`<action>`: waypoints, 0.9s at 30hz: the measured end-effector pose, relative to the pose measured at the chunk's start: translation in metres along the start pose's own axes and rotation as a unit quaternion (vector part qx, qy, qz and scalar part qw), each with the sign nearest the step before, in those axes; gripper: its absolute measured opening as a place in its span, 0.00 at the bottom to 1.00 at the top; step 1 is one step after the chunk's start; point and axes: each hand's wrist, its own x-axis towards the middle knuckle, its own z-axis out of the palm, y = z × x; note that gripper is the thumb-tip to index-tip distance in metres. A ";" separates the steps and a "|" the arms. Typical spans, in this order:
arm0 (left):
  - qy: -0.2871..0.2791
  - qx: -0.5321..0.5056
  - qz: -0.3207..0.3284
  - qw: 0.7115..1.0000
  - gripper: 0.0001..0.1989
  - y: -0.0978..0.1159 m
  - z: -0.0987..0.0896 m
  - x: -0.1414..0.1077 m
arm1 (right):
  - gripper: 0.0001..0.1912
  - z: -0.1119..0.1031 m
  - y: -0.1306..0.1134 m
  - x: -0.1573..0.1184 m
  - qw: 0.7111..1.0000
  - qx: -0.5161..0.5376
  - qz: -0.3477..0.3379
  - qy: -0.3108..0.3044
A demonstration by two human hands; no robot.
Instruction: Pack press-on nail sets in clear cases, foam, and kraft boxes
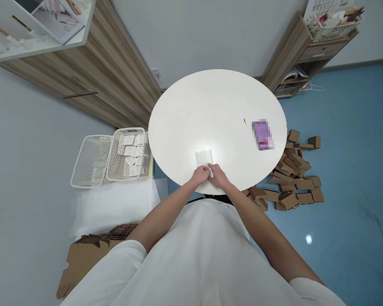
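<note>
A small white sheet, thin and slightly creased, lies near the front edge of the white oval table. My left hand is closed at its lower edge, fingertips pinching the white material. My right hand is closed beside it, thumb and fingers on a raised or folded white part between the two hands. Whether something lies inside that fold I cannot make out. Both hands rest low over the table, almost touching each other.
The table bears a pixelated purple item at right. Left of it stand a basket of white labelled packets, another basket, white sheets and flattened cardboard. Small brown boxes litter the floor at right.
</note>
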 end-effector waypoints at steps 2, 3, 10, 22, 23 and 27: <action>0.013 0.053 0.041 0.998 0.10 -0.002 -0.002 -0.005 | 0.31 0.002 0.003 0.002 1.000 0.008 -0.005 0.003; 0.027 0.099 0.076 0.992 0.12 -0.004 -0.003 -0.008 | 0.31 0.002 0.005 0.003 1.000 0.014 -0.011 0.002; 0.046 0.344 0.288 0.893 0.21 -0.022 -0.013 -0.017 | 0.32 -0.001 0.015 -0.003 0.999 0.010 -0.047 -0.007; -0.004 0.282 0.266 0.922 0.27 -0.026 -0.021 -0.004 | 0.36 -0.001 0.013 0.000 0.942 -0.259 -0.215 0.004; -0.003 0.268 0.264 0.926 0.27 -0.027 -0.021 -0.005 | 0.35 -0.001 0.011 -0.001 0.937 -0.272 -0.219 0.003; -0.023 0.239 0.260 0.936 0.30 -0.032 -0.021 -0.020 | 0.33 -0.002 0.006 -0.017 0.920 -0.312 -0.236 -0.022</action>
